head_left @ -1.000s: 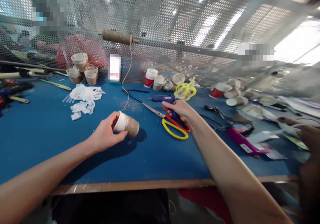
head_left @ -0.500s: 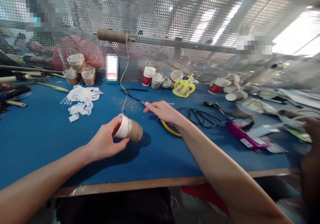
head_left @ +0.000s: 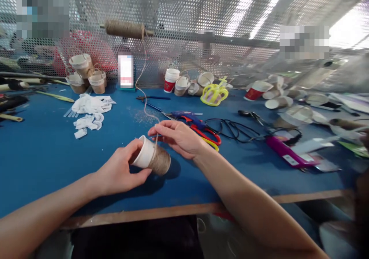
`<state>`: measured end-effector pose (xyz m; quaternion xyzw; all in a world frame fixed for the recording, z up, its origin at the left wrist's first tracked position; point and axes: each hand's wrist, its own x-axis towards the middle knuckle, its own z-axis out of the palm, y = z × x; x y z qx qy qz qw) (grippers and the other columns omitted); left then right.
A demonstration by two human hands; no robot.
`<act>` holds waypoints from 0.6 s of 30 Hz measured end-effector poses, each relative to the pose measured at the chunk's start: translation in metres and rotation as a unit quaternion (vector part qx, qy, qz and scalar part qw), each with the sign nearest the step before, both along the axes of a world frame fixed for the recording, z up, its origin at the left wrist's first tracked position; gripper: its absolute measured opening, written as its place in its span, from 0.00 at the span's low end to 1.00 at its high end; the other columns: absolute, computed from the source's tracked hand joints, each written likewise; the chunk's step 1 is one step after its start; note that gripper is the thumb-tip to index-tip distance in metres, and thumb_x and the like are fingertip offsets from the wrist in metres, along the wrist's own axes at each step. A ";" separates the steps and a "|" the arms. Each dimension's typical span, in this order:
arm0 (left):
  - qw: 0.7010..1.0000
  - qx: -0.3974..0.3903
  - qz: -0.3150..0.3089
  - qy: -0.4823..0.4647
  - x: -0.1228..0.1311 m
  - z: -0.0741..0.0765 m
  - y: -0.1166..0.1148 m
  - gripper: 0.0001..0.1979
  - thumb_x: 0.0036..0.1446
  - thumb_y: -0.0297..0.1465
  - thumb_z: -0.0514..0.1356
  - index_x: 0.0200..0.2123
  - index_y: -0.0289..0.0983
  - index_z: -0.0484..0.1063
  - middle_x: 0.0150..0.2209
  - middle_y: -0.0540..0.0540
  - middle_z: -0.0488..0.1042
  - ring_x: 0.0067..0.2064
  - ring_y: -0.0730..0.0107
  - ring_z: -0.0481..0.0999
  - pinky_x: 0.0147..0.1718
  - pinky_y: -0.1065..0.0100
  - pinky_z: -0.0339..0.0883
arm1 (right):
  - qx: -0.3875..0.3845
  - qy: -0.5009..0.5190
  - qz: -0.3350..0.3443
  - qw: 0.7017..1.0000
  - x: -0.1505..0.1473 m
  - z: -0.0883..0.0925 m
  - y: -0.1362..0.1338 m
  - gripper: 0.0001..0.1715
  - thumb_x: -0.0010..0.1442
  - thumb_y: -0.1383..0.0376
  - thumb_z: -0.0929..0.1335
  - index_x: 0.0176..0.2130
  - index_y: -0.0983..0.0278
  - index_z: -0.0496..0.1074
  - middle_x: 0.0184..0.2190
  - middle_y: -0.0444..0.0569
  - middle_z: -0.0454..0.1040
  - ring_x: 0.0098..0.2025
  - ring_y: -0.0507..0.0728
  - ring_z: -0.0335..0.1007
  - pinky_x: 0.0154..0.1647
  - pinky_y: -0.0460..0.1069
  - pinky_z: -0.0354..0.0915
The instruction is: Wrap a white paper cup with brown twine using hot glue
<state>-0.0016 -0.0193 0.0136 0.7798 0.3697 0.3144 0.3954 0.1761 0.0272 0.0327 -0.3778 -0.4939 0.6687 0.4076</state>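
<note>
My left hand [head_left: 122, 170] is closed around a white paper cup [head_left: 144, 154], which lies tilted with its mouth to the left. Brown twine [head_left: 160, 162] wraps the cup's lower part in tight rows. My right hand [head_left: 175, 136] pinches the loose strand of twine [head_left: 145, 97] just above the cup, with thumb and fingers close together. This strand runs up to a twine spool [head_left: 123, 29] on a rod at the mesh screen. Scissors with red and yellow handles [head_left: 211, 139] lie beyond my right hand, by a blue and red tool [head_left: 187, 116].
Twine-wrapped cups [head_left: 82, 74] stand at the back left, near white crumpled strips [head_left: 92, 104]. A phone [head_left: 126, 71] leans by the mesh. Red cups [head_left: 170, 81], a yellow woven piece [head_left: 213, 93], black cable [head_left: 233, 130] and purple box [head_left: 290, 151] fill the right side.
My right hand has moved left and down from the tools to the cup and taken hold of the twine. The scissors and blue tool now show more. My left hand keeps the cup.
</note>
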 end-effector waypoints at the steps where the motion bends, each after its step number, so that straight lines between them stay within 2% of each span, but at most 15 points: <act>1: 0.999 -0.033 0.003 -0.016 0.001 0.001 0.001 0.11 0.46 0.25 0.58 0.35 0.36 0.60 0.28 0.52 0.68 0.27 0.77 0.68 0.26 0.75 0.63 | 0.018 -0.006 -0.014 1.000 0.002 0.001 -0.001 0.10 0.46 0.61 0.71 0.23 0.66 0.70 0.27 0.43 0.72 0.30 0.48 0.65 0.37 0.47 0.60; 7: 0.984 -0.161 0.010 -0.081 0.003 0.004 0.005 0.12 0.45 0.26 0.59 0.34 0.35 0.60 0.27 0.54 0.65 0.26 0.78 0.65 0.24 0.76 0.60 | 0.137 -0.096 -0.094 0.981 0.008 0.006 -0.003 0.10 0.49 0.60 0.69 0.24 0.65 0.70 0.25 0.43 0.71 0.28 0.47 0.62 0.34 0.46 0.58; 11: 0.980 -0.176 0.004 -0.094 0.003 0.005 0.005 0.12 0.45 0.25 0.60 0.34 0.35 0.60 0.27 0.54 0.64 0.26 0.79 0.64 0.24 0.77 0.59 | 0.166 -0.143 -0.102 0.970 0.009 0.006 -0.003 0.11 0.50 0.59 0.68 0.24 0.65 0.70 0.24 0.43 0.70 0.26 0.47 0.60 0.30 0.46 0.57; 18: 0.984 -0.156 0.003 -0.090 0.000 0.005 0.003 0.12 0.45 0.25 0.60 0.34 0.36 0.60 0.27 0.55 0.63 0.26 0.80 0.63 0.25 0.77 0.59 | 0.153 -0.165 -0.097 0.970 0.008 0.003 -0.002 0.12 0.50 0.59 0.68 0.23 0.66 0.69 0.24 0.43 0.70 0.26 0.47 0.60 0.31 0.46 0.58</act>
